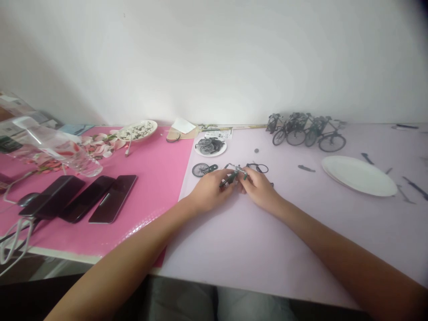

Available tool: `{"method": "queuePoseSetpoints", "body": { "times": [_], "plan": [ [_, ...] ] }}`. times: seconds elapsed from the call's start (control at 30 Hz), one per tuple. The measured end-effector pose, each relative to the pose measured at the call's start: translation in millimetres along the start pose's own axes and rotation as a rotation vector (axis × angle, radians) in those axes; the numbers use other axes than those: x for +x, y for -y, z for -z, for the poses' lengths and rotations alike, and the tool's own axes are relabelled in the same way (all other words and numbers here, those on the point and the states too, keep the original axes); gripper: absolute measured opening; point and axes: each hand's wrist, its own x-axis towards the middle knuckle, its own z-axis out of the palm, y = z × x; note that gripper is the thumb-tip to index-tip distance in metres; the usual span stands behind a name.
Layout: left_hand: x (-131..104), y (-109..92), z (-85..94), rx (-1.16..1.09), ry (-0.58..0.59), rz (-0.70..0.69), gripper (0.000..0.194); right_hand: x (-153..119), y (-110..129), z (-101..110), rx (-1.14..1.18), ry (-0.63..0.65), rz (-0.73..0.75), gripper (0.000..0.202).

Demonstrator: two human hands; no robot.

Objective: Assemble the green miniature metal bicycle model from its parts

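Between my two hands is a small dark green model bicycle frame (229, 179) with silver handlebars. My left hand (211, 189) has its fingers closed on the frame from the left. From the right, my right hand (259, 187) pinches it near the handlebars. Just beyond my left hand lies a small spoked wheel (200, 170) with a dark green part. Past my right hand is a thin black ring-shaped part (261, 168). A white plate (210, 154) behind the hands holds dark wheels and parts.
Several assembled model bicycles (306, 129) stand by the wall. To the right are a white oval plate (359, 176) and loose dark parts. Phones (113, 199), a plastic bottle (60, 145), cables and a plate of white pieces (138, 130) are on the left.
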Motion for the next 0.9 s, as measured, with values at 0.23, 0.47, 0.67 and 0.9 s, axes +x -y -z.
{"method": "queuePoseSetpoints", "body": {
  "times": [0.23,0.47,0.67,0.9],
  "plan": [
    [0.1,-2.0,1.0,-0.006,0.0,-0.005,0.026,-0.4,1.0,0.4,-0.005,0.001,0.008,0.027],
    [0.3,-0.3,-0.1,-0.014,-0.001,0.004,0.028,-1.0,2.5,0.4,-0.005,-0.001,0.007,0.028],
    [0.2,-0.1,0.0,-0.003,0.002,-0.001,0.028,-0.5,-0.2,-0.4,-0.005,-0.001,0.005,0.027],
    [0.1,-1.8,0.8,-0.011,0.001,-0.004,0.026,0.3,0.0,0.1,-0.003,-0.002,0.001,0.028]
  ]
}}
